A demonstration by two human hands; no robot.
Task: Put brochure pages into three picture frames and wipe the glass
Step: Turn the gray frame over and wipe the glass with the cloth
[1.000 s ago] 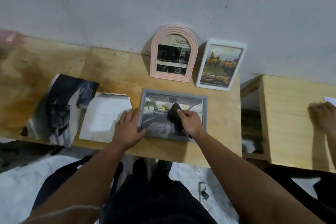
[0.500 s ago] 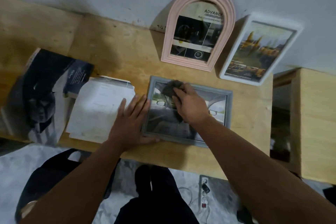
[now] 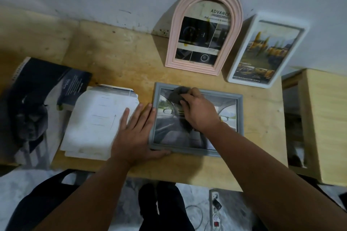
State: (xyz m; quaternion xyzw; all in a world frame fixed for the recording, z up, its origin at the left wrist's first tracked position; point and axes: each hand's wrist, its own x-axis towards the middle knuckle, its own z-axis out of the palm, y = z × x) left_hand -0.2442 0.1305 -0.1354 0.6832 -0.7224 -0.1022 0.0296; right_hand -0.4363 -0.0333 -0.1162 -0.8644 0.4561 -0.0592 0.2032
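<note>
Cloth (image 3: 177,94), gripped by right hand (image 3: 199,111), has reached grey frame's (image 3: 240,116) top-left corner.

Right hand (image 3: 199,112) and forearm cover the middle of the gray frame (image 3: 240,114); its near right corner is hidden. Most of the cloth (image 3: 177,94) is tucked under the fingers. Left hand (image 3: 134,135) hides the paper stack's (image 3: 97,118) near right corner. Brochure (image 3: 37,103) cut off at the left edge. Small print in the pink frame (image 3: 174,43) unreadable. Side table (image 3: 323,118) cut off at right.
</note>
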